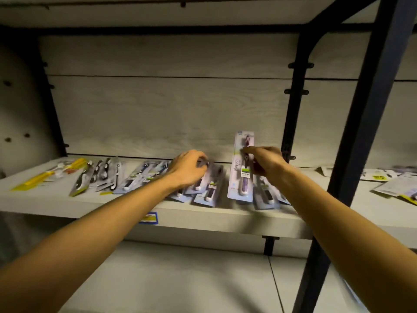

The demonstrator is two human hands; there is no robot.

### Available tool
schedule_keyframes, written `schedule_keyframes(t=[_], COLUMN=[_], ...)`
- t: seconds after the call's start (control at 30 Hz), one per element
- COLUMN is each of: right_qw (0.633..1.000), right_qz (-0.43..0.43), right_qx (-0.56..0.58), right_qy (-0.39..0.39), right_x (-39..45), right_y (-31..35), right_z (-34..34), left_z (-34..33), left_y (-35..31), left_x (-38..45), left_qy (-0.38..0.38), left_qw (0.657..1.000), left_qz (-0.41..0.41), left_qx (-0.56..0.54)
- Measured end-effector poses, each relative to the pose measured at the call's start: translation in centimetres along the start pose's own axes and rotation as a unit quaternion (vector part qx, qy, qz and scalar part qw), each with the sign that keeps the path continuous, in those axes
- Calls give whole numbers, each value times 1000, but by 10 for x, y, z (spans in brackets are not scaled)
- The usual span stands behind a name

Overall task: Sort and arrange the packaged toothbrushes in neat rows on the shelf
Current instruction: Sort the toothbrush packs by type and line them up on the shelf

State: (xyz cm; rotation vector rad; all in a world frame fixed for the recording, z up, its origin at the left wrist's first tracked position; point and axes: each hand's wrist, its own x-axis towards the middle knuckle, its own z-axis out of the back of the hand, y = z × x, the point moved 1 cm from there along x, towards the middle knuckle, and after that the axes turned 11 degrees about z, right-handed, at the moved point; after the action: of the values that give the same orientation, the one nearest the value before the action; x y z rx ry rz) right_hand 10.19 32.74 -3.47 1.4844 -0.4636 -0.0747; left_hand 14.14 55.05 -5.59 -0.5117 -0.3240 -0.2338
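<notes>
My right hand (pixel 265 162) pinches a light blue toothbrush pack with a purple brush (pixel 239 177) and holds it upright above the pale shelf (pixel 67 199). My left hand (pixel 188 166) curls its fingers round the top of another blue pack (pixel 200 181) lying in a loose fan of similar packs (pixel 208 195) at the shelf's middle. A row of blue packs (pixel 137 177) lies to the left, then black-and-grey packs (pixel 97 175) and yellow packs (pixel 45 177) at the far left. More blue packs (pixel 266 195) lie under my right wrist.
A dark metal upright (pixel 352 154) stands at the right, with more packs (pixel 390 188) on the shelf beyond it. A blue and yellow price tag (pixel 150 218) sits on the shelf's front edge. Another shelf board hangs overhead, and a lower board lies beneath.
</notes>
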Motion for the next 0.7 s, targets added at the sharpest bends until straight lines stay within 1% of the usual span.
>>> schedule_keyframes(t=[0.07,0.17,0.23,0.3,0.33,0.37,0.4,0.43,0.47,0.5,0.53,0.57,0.63,0.7], right_qw=[999,997,997,998,997,991,975,952,927,906,898,899,919,923], right_qz=[-32,-48,-44,-25,2,36,67,85,96,104,114,124,118,95], right_qx=[6,14,4,-24,-57,-120,-207,-291,-361,-408,-423,-417,-369,-361], right_qy=[27,63,66,56,46,37,35,38,41,42,40,46,72,95], right_x=[0,2,4,7,9,11,10,8,5,2,0,0,-1,-1], right_y=[-3,-6,-6,-9,-11,-14,-18,-22,-25,-27,-28,-30,-31,-33], right_z=[-23,-61,-81,-96,-100,-102,-103,-104,-103,-103,-102,-100,-97,-90], left_z=[11,18,19,19,20,21,21,20,19,17,15,13,9,8], left_y=[27,57,71,81,82,82,80,77,74,71,68,65,62,59], left_x=[-3,-7,-10,-12,-12,-12,-14,-15,-15,-16,-15,-13,-9,-6], left_qy=[0,7,27,49,58,67,77,86,95,105,113,113,93,71], left_qw=[1000,999,999,998,998,997,995,992,988,984,981,980,978,979], left_qz=[22,43,41,12,-13,-39,-64,-87,-109,-126,-134,-139,-150,-158], left_qx=[2,-5,-19,-33,-30,-17,4,25,45,63,79,93,109,108])
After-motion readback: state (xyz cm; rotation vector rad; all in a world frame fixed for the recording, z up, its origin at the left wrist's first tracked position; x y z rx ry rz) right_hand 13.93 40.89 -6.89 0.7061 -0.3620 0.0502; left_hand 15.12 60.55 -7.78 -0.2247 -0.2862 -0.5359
